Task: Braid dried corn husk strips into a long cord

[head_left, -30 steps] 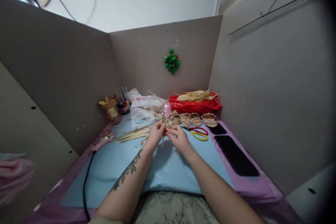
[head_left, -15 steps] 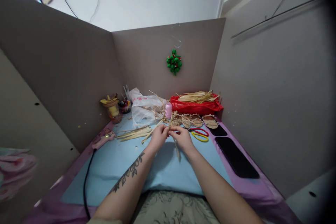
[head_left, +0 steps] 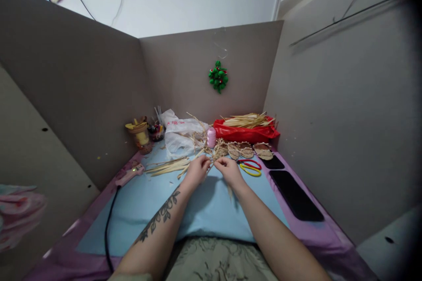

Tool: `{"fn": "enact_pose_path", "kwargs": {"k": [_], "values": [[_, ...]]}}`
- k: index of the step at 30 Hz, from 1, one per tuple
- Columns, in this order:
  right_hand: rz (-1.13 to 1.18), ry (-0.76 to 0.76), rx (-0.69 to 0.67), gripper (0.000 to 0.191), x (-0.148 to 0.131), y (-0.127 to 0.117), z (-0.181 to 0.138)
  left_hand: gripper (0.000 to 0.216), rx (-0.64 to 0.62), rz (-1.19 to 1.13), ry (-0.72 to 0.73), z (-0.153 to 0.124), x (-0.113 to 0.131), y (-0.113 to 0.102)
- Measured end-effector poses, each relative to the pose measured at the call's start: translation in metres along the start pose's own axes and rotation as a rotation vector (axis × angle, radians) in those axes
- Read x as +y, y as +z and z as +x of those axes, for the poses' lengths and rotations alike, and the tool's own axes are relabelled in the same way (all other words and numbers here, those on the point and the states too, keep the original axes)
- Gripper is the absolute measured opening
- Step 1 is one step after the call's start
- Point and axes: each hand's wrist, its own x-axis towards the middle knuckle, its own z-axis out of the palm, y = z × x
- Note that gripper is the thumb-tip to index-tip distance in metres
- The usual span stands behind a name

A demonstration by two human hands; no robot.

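My left hand [head_left: 198,169] and my right hand [head_left: 228,170] are close together over the blue cloth, a small gap between them. Both have fingertips pinched on thin strands of pale straw. A blurred straw strip [head_left: 230,191] dangles beneath my right hand; how the strands cross at the fingertips is too small to make out. Just beyond the fingers lies a tangle of straw [head_left: 220,151], with a pink thread spool [head_left: 211,138] standing at its left. Scissors [head_left: 250,168] with red and yellow handles rest right of my right hand. Loose straw strips [head_left: 169,166] lie left of my left hand.
A red bag [head_left: 244,134] of straw, a white plastic bag [head_left: 180,134] and a pot [head_left: 140,137] line the back. Small woven soles [head_left: 263,151] lie at right, near a black phone [head_left: 295,195]. A corded pink glue gun [head_left: 130,175] lies left. Grey panels enclose three sides.
My hands have drawn slightly apart, the right one shifting a little to the right. The hanging straw strip has swung rightward and is now blurred.
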Motion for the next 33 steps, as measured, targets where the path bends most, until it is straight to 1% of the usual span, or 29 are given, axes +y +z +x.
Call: {"fn": "enact_pose_path", "kwargs": {"k": [3,5,7,8,9,11,14,16,19,20,21,24,25,26,29,30,33], "values": [[-0.076,-0.037,0.008,0.016,0.001,0.001,0.000,0.018,-0.004,-0.010,-0.005,0.000,0.000,-0.004],[-0.152,-0.053,0.037,0.016,0.002,0.004,-0.001,0.020,-0.014,-0.014,-0.030,0.000,0.002,-0.005],[-0.202,-0.034,0.084,0.017,0.002,0.006,-0.002,0.022,-0.048,-0.058,-0.073,-0.002,0.005,-0.003],[-0.190,-0.008,0.097,0.017,0.002,0.007,-0.002,0.023,-0.058,-0.084,-0.087,-0.004,0.007,-0.002],[-0.147,0.029,0.096,0.018,0.002,0.008,-0.002,0.023,-0.062,-0.100,-0.086,-0.006,0.009,0.000],[0.002,0.129,0.071,0.017,0.002,0.008,-0.002,0.024,-0.061,-0.079,-0.037,-0.010,0.013,0.003],[0.226,0.264,0.035,0.016,0.004,0.006,0.000,0.023,-0.074,0.060,0.085,-0.016,0.020,0.005],[0.318,0.288,0.035,0.017,0.005,0.005,0.001,0.020,-0.096,0.130,0.142,-0.018,0.024,0.004],[0.412,0.288,0.039,0.022,0.008,0.006,0.003,0.020,-0.165,0.138,0.191,-0.015,0.023,0.002],[0.429,0.295,0.036,0.023,0.009,0.006,0.003,0.021,-0.173,0.123,0.187,-0.013,0.020,0.001],[0.437,0.305,0.028,0.024,0.010,0.007,0.003,0.023,-0.152,0.101,0.161,-0.010,0.017,0.001],[0.406,0.330,-0.012,0.024,0.010,0.010,0.004,0.025,0.005,-0.017,0.014,0.000,0.007,0.002],[0.390,0.330,-0.025,0.023,0.010,0.011,0.004,0.025,0.032,-0.065,-0.021,0.002,0.004,0.003],[0.377,0.326,-0.039,0.023,0.009,0.011,0.004,0.025,0.022,-0.109,-0.035,0.004,0.002,0.004],[0.359,0.277,-0.067,0.023,0.005,0.010,0.003,0.021,-0.111,-0.180,-0.026,0.006,0.002,0.006],[0.344,0.257,-0.068,0.023,0.003,0.009,0.002,0.021,-0.133,-0.173,-0.035,0.006,0.003,0.005],[0.245,0.191,-0.038,0.020,-0.001,0.007,0.001,0.019,-0.105,-0.117,-0.094,0.006,0.007,0.003]]}}
